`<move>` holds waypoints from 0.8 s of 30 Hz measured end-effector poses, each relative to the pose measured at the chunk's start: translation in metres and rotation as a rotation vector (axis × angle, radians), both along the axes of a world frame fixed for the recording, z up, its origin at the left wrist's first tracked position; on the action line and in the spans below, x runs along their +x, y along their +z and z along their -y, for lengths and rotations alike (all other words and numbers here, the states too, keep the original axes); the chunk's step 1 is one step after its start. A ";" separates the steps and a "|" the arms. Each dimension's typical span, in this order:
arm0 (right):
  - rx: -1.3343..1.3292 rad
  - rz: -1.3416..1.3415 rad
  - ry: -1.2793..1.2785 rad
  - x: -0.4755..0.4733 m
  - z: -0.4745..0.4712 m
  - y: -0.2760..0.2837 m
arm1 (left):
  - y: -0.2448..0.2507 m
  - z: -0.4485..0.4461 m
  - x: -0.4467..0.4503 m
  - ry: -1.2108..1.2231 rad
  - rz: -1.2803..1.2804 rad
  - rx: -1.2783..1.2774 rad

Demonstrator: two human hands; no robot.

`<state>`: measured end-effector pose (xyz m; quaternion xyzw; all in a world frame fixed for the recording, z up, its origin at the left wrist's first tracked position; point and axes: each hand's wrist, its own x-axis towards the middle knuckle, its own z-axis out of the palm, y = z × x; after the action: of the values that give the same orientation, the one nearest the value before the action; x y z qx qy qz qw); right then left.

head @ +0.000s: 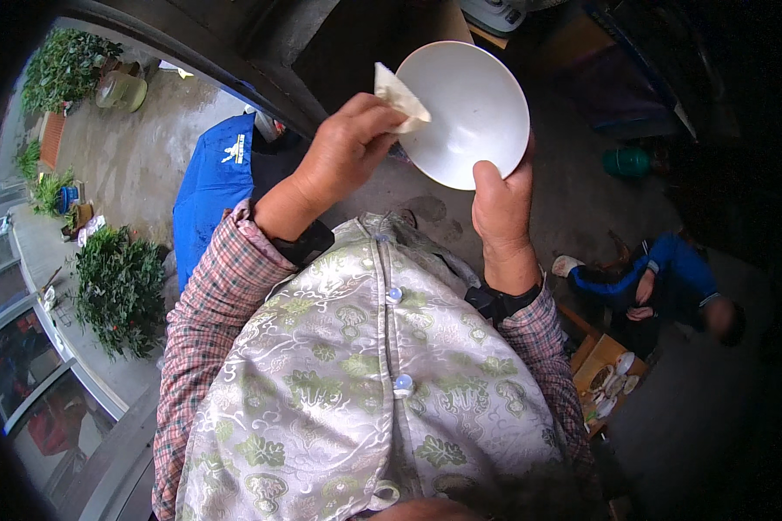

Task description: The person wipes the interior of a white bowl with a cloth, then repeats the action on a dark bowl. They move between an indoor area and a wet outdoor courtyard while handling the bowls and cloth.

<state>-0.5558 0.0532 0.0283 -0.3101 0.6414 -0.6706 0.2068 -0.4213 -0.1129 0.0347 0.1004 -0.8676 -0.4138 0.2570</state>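
A white bowl point(466, 114) is held up in front of me, its smooth inside facing me. My right hand point(505, 202) grips the bowl's near right rim, thumb on the inner wall and fingers hidden behind. Pinched in my left hand point(355, 143) is a folded piece of white tissue or thin cloth point(401, 101). It touches or overlaps the bowl's left rim; I cannot tell if it presses on the surface. Both hands are raised above the concrete floor point(423, 211).
To the left stands a blue umbrella point(215, 182) by a doorway, with leafy plants point(117, 293) outside. On the right, a person point(651, 280) sits near a low wooden table point(603, 358) with several dishes. A green container point(625, 161) is farther off.
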 end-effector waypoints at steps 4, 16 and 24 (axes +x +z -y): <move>0.050 -0.129 -0.003 0.009 -0.001 0.006 | -0.003 -0.008 -0.010 -0.096 0.028 -0.391; 0.078 -0.171 -0.022 0.003 0.000 0.011 | -0.005 -0.009 -0.009 -0.096 0.104 -0.213; 0.044 -0.152 -0.056 -0.002 -0.001 0.015 | -0.009 0.001 0.008 -0.167 0.217 -0.103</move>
<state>-0.5573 0.0540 0.0430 -0.3376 0.6781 -0.6364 0.1454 -0.4137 -0.1138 0.0259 0.0586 -0.9156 -0.3755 0.1313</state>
